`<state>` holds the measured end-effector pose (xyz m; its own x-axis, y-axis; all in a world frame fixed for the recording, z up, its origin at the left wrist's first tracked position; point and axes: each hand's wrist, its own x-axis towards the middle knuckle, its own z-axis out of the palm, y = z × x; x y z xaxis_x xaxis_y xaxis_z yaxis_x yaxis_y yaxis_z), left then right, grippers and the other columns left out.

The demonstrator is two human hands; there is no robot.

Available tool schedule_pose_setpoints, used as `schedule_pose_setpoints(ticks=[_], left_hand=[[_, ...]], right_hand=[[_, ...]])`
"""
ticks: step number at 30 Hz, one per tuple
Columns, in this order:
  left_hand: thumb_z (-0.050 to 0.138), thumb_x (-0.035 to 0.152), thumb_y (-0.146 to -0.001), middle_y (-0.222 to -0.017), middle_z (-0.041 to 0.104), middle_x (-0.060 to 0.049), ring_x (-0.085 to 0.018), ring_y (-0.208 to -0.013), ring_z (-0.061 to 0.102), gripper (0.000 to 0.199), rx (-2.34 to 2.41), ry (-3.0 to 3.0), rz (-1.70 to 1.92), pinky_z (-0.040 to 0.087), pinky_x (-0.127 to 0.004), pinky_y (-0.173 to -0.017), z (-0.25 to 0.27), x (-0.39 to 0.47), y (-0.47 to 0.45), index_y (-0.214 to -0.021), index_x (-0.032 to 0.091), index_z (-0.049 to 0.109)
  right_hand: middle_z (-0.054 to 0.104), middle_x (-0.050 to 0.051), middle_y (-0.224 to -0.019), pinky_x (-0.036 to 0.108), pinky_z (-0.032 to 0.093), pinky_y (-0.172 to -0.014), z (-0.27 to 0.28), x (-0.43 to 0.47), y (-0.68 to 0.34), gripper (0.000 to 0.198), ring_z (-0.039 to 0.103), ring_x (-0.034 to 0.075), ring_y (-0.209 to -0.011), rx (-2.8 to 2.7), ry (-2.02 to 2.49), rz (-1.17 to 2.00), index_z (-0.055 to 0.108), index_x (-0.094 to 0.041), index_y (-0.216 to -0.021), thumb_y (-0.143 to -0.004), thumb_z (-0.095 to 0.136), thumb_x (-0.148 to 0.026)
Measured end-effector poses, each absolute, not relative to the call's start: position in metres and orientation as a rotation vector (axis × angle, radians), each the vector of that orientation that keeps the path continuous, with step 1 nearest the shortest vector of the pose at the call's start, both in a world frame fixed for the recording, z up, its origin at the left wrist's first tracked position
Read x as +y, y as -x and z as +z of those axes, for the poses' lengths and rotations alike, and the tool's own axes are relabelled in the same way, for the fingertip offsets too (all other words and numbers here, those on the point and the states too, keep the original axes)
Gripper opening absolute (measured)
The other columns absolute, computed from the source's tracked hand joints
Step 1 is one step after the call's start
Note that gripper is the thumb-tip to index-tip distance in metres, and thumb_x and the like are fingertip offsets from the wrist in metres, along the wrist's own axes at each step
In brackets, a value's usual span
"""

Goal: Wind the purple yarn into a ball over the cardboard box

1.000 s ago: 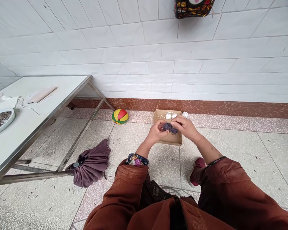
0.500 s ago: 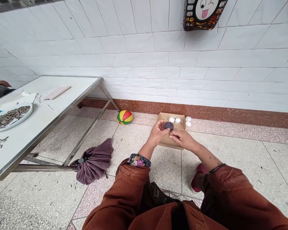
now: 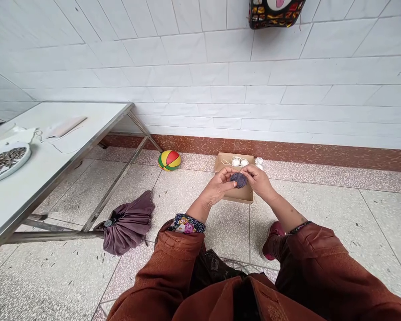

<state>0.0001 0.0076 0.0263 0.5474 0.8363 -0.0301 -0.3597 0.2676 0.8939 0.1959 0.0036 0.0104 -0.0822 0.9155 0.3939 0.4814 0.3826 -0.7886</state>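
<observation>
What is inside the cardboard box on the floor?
Two white balls show at the far side of the cardboard box. The left hand, right hand and dark yarn ball cover its middle, so anything beneath them cannot be seen.

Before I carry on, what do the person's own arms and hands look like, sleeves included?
The left hand and right hand are bare, without gloves. The left sleeve and right sleeve are rust-brown, gathered near the ends. A dark floral cuff with pink flowers shows beyond the left one; only a narrow, dark patterned edge shows at the right.
</observation>
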Motion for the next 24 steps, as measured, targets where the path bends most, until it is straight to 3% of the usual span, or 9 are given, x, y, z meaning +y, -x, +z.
schedule_pose_setpoints(ticks=[5, 12, 18, 24], left_hand=[[0.087, 0.031, -0.072, -0.112, 0.067, -0.005, -0.019, -0.093, 0.069, 0.046, 0.602, -0.868, 0.869, 0.054, -0.032, -0.078, 0.033, 0.005, -0.003, -0.108, 0.02, 0.06], [0.087, 0.023, -0.069, -0.111, 0.07, -0.007, -0.018, -0.099, 0.069, 0.046, 0.548, -0.766, 0.959, 0.055, -0.035, -0.091, 0.044, 0.002, -0.007, -0.108, 0.017, 0.064], [0.087, 0.023, -0.067, -0.105, 0.07, -0.005, -0.014, -0.088, 0.066, 0.047, 0.787, -0.925, 1.016, 0.053, -0.03, -0.08, 0.041, 0.009, 0.006, -0.108, 0.017, 0.063], [0.085, 0.016, -0.063, -0.095, 0.07, -0.002, -0.013, -0.087, 0.063, 0.042, 0.92, -1.162, 0.991, 0.048, -0.031, -0.09, 0.038, 0.009, 0.01, -0.099, 0.016, 0.063]], right_hand=[[0.068, 0.004, -0.082, 0.031, 0.048, -0.072, 0.001, -0.001, -0.196, 0.014, 0.061, 0.02, -0.077, -1.747, 1.297, 0.6, 0.065, -0.022, -0.086, -0.095, 0.055, -0.027], [0.067, 0.005, -0.082, 0.032, 0.049, -0.072, -0.005, -0.006, -0.192, 0.017, 0.063, 0.021, -0.079, -1.829, 1.279, 0.611, 0.063, -0.021, -0.088, -0.096, 0.053, -0.032], [0.068, 0.006, -0.087, 0.035, 0.052, -0.076, 0.008, -0.024, -0.178, 0.016, 0.066, 0.022, -0.083, -2.015, 1.262, 0.58, 0.065, -0.022, -0.093, -0.099, 0.052, -0.028], [0.067, 0.006, -0.09, 0.033, 0.049, -0.075, 0.046, -0.026, -0.186, 0.016, 0.063, 0.02, -0.081, -2.171, 1.136, 0.483, 0.068, -0.023, -0.097, -0.102, 0.053, -0.029]])
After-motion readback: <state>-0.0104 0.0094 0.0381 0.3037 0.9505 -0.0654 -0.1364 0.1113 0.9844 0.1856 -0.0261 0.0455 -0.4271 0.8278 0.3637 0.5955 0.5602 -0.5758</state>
